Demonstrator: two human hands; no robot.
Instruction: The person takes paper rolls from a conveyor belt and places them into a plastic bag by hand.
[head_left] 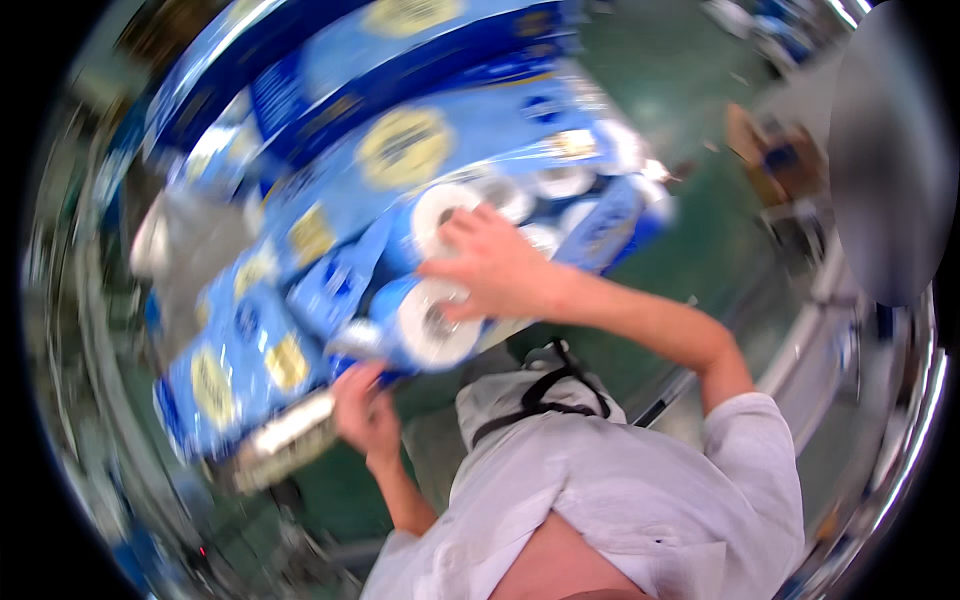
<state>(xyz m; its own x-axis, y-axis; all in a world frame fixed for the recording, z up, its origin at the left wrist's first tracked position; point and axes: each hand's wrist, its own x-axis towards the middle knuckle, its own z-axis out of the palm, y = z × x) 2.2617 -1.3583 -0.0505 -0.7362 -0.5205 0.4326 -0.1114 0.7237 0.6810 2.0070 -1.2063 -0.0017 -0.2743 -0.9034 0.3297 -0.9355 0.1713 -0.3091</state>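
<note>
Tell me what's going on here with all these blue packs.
A person in a light shirt is handling a blue plastic-wrapped multipack of white paper rolls. The right hand lies spread over the roll ends on the near face, and the left hand has its grip on the pack's lower corner. More blue packs are stacked behind and to the left. The picture is motion-blurred, so finer detail is hard to tell. The floor is green.

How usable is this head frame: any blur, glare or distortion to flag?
Head view: heavy motion blur smears the blue toilet-roll packs and floor; strong fisheye bending toward the rim; the right hand and left hand are soft but readable; a grey blurred patch masks the upper right.
</note>
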